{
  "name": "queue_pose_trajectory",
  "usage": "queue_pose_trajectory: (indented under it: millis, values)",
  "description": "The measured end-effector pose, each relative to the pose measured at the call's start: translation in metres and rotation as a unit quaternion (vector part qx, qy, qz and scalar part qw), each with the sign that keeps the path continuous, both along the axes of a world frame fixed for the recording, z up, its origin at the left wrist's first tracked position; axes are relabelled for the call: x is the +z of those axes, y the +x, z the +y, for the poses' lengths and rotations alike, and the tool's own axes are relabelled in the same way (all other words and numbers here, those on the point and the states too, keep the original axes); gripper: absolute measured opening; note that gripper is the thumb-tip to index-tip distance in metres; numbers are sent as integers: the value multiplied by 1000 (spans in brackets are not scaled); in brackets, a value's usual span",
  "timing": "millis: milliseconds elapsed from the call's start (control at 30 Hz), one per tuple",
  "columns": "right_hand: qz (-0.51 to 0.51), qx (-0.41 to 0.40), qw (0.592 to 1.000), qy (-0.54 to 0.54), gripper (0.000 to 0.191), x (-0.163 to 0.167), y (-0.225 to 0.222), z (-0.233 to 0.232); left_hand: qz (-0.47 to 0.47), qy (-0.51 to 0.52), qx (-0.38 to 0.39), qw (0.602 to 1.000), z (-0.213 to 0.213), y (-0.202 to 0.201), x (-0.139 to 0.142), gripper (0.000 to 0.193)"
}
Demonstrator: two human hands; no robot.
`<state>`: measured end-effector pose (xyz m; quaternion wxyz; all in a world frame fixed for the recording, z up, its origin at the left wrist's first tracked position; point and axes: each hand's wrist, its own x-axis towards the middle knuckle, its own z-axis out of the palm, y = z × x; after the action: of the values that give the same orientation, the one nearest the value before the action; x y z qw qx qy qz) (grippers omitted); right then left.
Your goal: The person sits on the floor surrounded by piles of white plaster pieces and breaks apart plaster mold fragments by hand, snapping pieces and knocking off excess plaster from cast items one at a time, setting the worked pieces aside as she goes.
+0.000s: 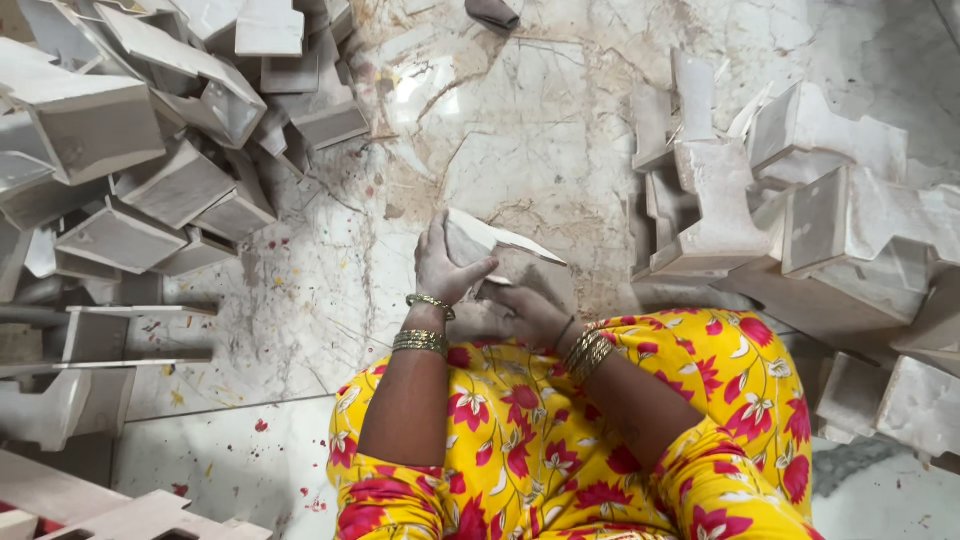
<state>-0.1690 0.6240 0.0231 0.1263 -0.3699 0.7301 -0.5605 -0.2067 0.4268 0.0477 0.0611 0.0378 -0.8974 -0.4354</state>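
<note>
Nearest to us, over a lap in yellow cloth with red flowers (560, 440), our left hand (440, 265) clasps the near edge of a pale clay piece (490, 245), while our right hand (525, 315) cups it from below; both are closed on it, just above the marble floor (520, 120). We judge this piece mid-handling. Further out, a jumbled heap of box-shaped pieces (150, 150) lies to the left and a pile of similar pieces (800, 210) to the right; we cannot tell which are finished and which wait
</note>
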Motion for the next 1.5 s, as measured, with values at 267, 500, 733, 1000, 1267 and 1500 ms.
queue_pose_trajectory:
  millis: [267, 500, 733, 1000, 1267, 1500]
  values:
    - [140, -22, 970, 199, 42, -33, -14, 25, 65, 3, -79, 995, 8, 0, 0, 121]
    - [115, 51, 992, 31, 31, -55, -37, 26, 69, -28, -114, 991, 14, 5, -1, 129]
    - [91, -68, 985, 129, 28, -65, -20, 29, 110, -21, -119, 987, 17, 3, -10, 127]
    - [153, -54, 934, 319, 26, -72, -57, 20, 99, -26, -127, 987, 25, 2, -6, 128]
    - [-10, -58, 969, 238, 36, 7, -11, 19, 45, 7, -24, 999, 19, -10, -27, 120]
    - [156, -227, 946, 169, 53, 5, -6, 7, -145, 135, 218, 956, 5, -24, -55, 117]
